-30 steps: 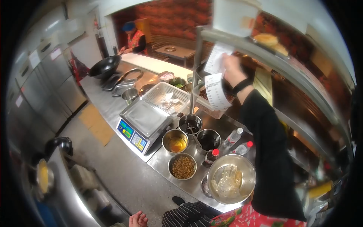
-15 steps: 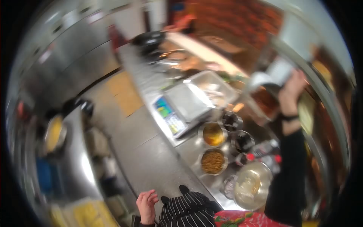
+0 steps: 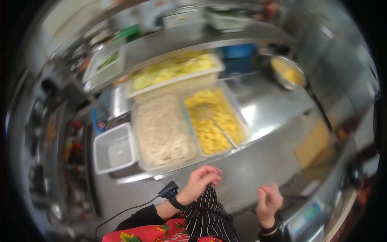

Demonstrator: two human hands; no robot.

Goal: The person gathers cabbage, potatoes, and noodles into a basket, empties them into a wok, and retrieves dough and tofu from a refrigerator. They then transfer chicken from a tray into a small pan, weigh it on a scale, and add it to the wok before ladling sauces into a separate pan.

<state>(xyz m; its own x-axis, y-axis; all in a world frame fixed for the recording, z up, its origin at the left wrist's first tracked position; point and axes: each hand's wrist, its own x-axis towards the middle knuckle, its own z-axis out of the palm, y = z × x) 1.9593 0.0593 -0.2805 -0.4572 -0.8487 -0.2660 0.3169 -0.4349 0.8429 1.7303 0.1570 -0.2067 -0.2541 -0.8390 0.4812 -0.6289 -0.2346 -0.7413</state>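
In front of my apron, my left hand [image 3: 202, 181] hangs with its fingers loosely bent and apart, holding nothing. It is nearest to the front edge of the counter, below a clear tub of pale, whitish strips [image 3: 163, 133]. Further right, my right hand [image 3: 269, 201] is lower and curled closed, with nothing visible in it. Neither hand touches the food. On the counter, a tub of yellow chunks [image 3: 217, 139] has a long-handled strainer ladle [image 3: 221, 131] lying across it.
A white basket [image 3: 115, 149] stands at the counter's left end. Behind the tubs is a long bin of yellow-green leaves [image 3: 177, 72]. A metal bowl with yellow food [image 3: 288, 72] sits at the far right. Above runs a steel shelf [image 3: 161, 48]; a scale [image 3: 308, 220] is at lower right.
My view has swung from the counter with the scale and sauce bowls to the opposite counter. My right hand has come down from the raised container there and is now low near my body.
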